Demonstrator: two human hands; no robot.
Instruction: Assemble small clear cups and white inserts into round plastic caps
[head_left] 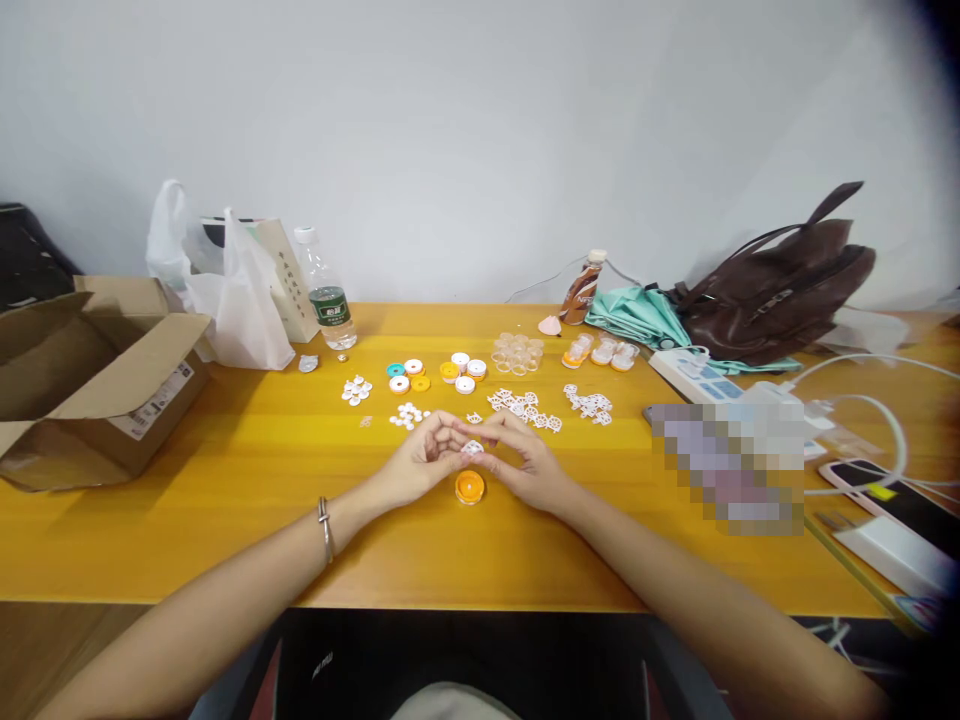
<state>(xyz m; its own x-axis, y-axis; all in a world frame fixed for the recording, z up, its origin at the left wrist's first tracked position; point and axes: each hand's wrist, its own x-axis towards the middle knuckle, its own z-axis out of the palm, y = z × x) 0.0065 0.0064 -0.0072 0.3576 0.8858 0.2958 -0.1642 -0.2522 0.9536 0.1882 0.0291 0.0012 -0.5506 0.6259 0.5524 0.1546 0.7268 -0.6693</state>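
Between the fingertips of both hands is a small white openwork plastic piece (472, 448). My left hand (426, 458) is closed on its left side, with the fingers curled. My right hand (525, 462) pinches it from the right. Just below the fingertips, an orange round plastic part (469, 487) with a pale rim lies on the table. A loose white openwork piece (474, 417) lies just beyond the fingers. White openwork pieces (525, 405) are spread past my right hand, and small white pieces (409, 415) past my left.
Round white, orange and teal parts (409, 375), clear rings (517, 352) and capped clear-and-orange pieces (600, 352) stand farther back. A cardboard box (150, 400), white bag (240, 310) and water bottle (328, 300) are left. A power strip (697, 375), cables and brown bag (780, 290) are right.
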